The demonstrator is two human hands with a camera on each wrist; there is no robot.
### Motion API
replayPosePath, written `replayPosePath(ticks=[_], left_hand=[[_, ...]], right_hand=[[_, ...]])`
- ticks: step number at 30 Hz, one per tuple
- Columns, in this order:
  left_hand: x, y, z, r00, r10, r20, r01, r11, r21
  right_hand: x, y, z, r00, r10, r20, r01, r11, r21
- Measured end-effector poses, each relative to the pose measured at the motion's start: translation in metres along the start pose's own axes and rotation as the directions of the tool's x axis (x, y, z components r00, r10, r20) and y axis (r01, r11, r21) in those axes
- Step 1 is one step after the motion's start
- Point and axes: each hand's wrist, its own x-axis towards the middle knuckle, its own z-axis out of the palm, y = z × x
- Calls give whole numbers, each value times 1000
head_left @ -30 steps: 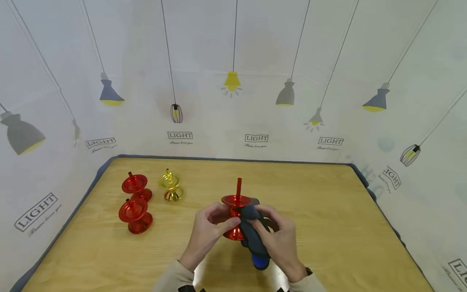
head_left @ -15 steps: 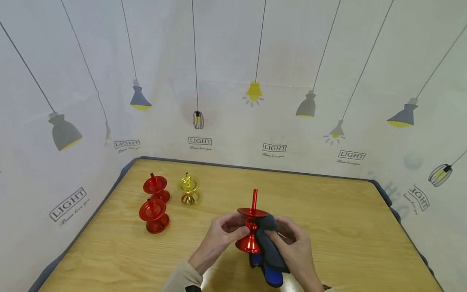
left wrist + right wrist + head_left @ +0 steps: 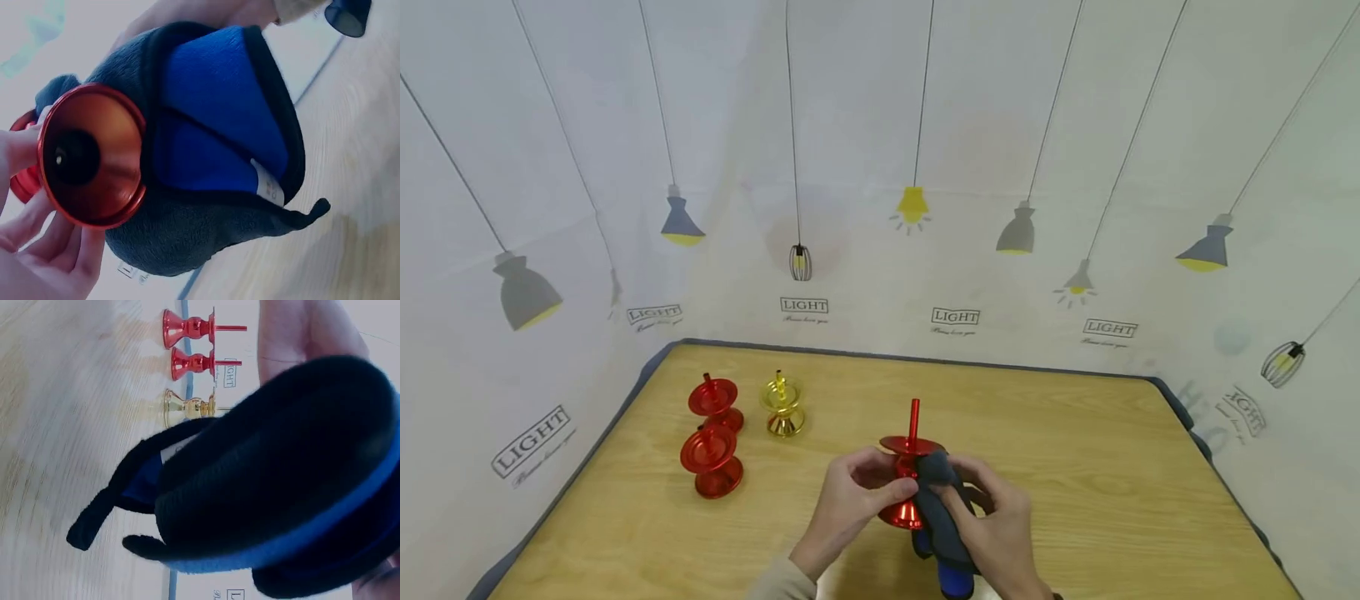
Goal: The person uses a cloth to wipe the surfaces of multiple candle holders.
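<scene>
A shiny red candlestick (image 3: 904, 517) stands upright above the table, its thin tube pointing up from a round dish. My left hand (image 3: 848, 504) grips it by the stem from the left, thumb in front. On the other side my right hand (image 3: 1000, 529) pinches a folded dark grey cloth (image 3: 946, 529) against the stem and dish. Seen from the left wrist, the hollow base of the candlestick (image 3: 119, 162) faces the camera, and the cloth (image 3: 219, 81) shows a bright blue inner side, dark edging and a white tag. In the right wrist view the cloth (image 3: 269, 462) hides most of that hand.
Two more red candlesticks, one farther back (image 3: 713, 400) and one nearer (image 3: 709, 454), stand at the table's left. A gold candlestick (image 3: 782, 408) is just right of them. The wooden table (image 3: 1097, 467) meets printed curtain walls (image 3: 850, 250) at the back and sides.
The head view has swung left and then tilted slightly up. Both hands keep hold of the candlestick and cloth; the cloth has shifted a little against the stem.
</scene>
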Motion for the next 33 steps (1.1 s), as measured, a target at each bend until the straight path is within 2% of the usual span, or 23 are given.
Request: replayPosePath(ticks=[4, 9, 12, 14, 17, 20, 23, 25, 28, 31, 33], left_hand=[[-2, -3, -4, 996, -71, 61, 76, 994, -82], [-1, -6, -3, 986, -91, 137, 110, 985, -134], [0, -8, 3, 983, -90, 162, 114, 982, -150], [2, -8, 9, 986, -91, 142, 112, 982, -151], [3, -7, 17, 996, -60, 67, 68, 990, -121], [3, -5, 21, 1000, 16, 7, -15, 997, -81], [2, -3, 23, 998, 56, -30, -58, 997, -57], [3, -2, 23, 998, 36, -53, -39, 997, -70], [4, -2, 19, 998, -31, -57, 24, 993, -115], [3, -1, 11, 997, -76, 1, 75, 983, -166], [2, 0, 5, 996, -78, 40, 84, 982, -171]], right_hand=[[-1, 4, -3, 995, 86, 42, -88, 994, 71], [-1, 11, -10, 977, 185, 102, -196, 974, 112], [-5, 14, -15, 971, 228, 78, -235, 966, 105], [-7, 14, -18, 969, 242, 40, -245, 965, 91], [-6, 13, -19, 981, 191, -13, -190, 980, 61], [-3, 11, -16, 999, 12, -47, -13, 1000, -6], [1, 9, -12, 985, -158, -67, 154, 986, -64], [1, 9, -9, 976, -207, -73, 201, 977, -74], [2, 8, -7, 983, -174, -60, 173, 985, -24], [3, 8, -6, 998, -60, -31, 63, 994, 88], [5, 8, -6, 1000, 24, 9, -25, 987, 160]])
